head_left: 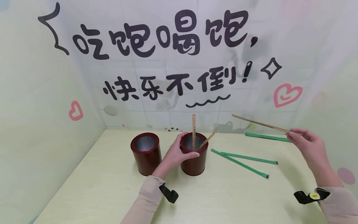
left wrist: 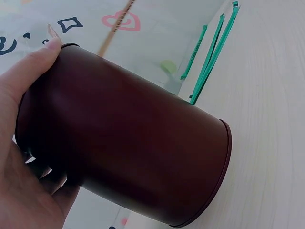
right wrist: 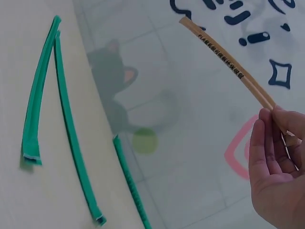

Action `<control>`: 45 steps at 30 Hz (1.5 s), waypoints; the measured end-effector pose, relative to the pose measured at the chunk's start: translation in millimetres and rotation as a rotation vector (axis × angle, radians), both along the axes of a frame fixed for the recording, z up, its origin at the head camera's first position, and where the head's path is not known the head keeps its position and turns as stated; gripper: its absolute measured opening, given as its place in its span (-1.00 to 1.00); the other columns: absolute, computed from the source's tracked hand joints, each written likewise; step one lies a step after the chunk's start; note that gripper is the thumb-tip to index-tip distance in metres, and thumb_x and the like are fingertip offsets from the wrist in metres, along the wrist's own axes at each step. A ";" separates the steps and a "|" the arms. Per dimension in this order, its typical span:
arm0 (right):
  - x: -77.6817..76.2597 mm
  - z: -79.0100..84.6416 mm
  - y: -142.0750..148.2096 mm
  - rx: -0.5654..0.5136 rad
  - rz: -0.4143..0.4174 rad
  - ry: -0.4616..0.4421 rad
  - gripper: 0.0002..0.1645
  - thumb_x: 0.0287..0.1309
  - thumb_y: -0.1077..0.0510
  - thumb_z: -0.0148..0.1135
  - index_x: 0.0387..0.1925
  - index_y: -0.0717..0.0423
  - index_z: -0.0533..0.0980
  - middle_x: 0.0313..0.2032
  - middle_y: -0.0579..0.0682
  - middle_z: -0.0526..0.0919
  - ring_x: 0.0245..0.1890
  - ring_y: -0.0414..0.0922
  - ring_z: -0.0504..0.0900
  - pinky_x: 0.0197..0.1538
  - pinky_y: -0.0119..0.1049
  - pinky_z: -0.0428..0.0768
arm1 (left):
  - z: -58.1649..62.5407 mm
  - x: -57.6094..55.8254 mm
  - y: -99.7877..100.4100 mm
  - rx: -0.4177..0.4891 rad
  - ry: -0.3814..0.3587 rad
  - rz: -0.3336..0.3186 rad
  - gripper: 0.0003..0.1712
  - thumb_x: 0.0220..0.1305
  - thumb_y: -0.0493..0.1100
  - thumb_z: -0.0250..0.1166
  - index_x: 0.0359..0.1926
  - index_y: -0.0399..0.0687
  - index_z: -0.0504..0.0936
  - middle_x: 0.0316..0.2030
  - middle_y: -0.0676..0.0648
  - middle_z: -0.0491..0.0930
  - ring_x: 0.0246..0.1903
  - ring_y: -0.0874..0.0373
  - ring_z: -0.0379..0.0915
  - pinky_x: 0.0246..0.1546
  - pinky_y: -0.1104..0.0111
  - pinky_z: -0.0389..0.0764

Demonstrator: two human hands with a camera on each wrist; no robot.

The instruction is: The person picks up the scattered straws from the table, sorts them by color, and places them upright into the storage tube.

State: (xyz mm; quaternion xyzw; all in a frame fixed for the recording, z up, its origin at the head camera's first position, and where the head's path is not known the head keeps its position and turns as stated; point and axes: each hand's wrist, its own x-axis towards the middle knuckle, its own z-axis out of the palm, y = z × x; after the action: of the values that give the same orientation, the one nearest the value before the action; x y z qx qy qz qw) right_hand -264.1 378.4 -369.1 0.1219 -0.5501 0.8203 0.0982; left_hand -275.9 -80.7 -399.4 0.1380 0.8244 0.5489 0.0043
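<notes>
My left hand [head_left: 174, 154] grips a dark red cylindrical canister [head_left: 193, 167] near its rim, thumb across the front; its body fills much of the left wrist view. Two brown paper-wrapped straws [head_left: 194, 129] stick up out of it, one upright, the other leaning right. Out to the right and raised, my right hand [head_left: 311, 147] pinches another brown paper-wrapped straw [right wrist: 224, 59] by one end. That straw carries dark printed lettering and points left towards the canister.
A second dark red canister [head_left: 150, 161] stands to the left, its inside grey. Green-wrapped straws lie right of the held canister: two crossing [head_left: 243, 165] and one [head_left: 267, 137] farther back. A printed sheet [head_left: 156, 68] hangs behind the table [head_left: 92, 186].
</notes>
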 end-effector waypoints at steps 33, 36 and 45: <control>26.9 67.6 -107.5 0.397 0.016 0.281 -0.77 0.24 0.54 0.12 -0.14 0.33 0.61 -0.34 -0.09 0.76 -0.29 -0.25 0.77 -0.08 -0.49 0.68 | -1.6 -0.7 -0.8 0.009 0.004 -0.011 0.11 0.04 0.07 0.56 0.49 0.03 0.12 0.42 -0.09 0.28 0.37 -0.06 0.28 0.34 -0.05 0.41; 25.5 67.2 -113.8 0.454 0.007 0.277 -0.78 0.23 0.51 0.16 -0.15 0.31 0.62 -0.35 -0.11 0.74 -0.31 -0.27 0.76 -0.12 -0.49 0.68 | -1.3 -0.9 -1.0 0.010 -0.002 -0.009 0.11 0.02 0.07 0.57 0.49 0.06 0.12 0.42 -0.07 0.28 0.37 -0.04 0.27 0.36 -0.04 0.39; 17.5 65.0 -139.7 0.523 0.074 0.272 -0.67 0.23 0.48 0.20 -0.01 0.24 0.62 -0.21 -0.16 0.74 -0.24 -0.27 0.77 -0.07 -0.48 0.68 | -1.7 -1.9 -0.5 0.008 0.001 -0.010 0.09 0.04 0.05 0.56 0.48 0.02 0.13 0.41 -0.10 0.29 0.37 -0.06 0.27 0.34 -0.05 0.40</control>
State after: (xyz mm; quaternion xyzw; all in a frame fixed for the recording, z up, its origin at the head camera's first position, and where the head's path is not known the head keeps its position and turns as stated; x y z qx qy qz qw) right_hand -246.6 238.7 -304.2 0.2717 -0.7197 0.6300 0.1062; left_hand -277.8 -81.2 -401.1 0.1424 0.8214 0.5522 0.0062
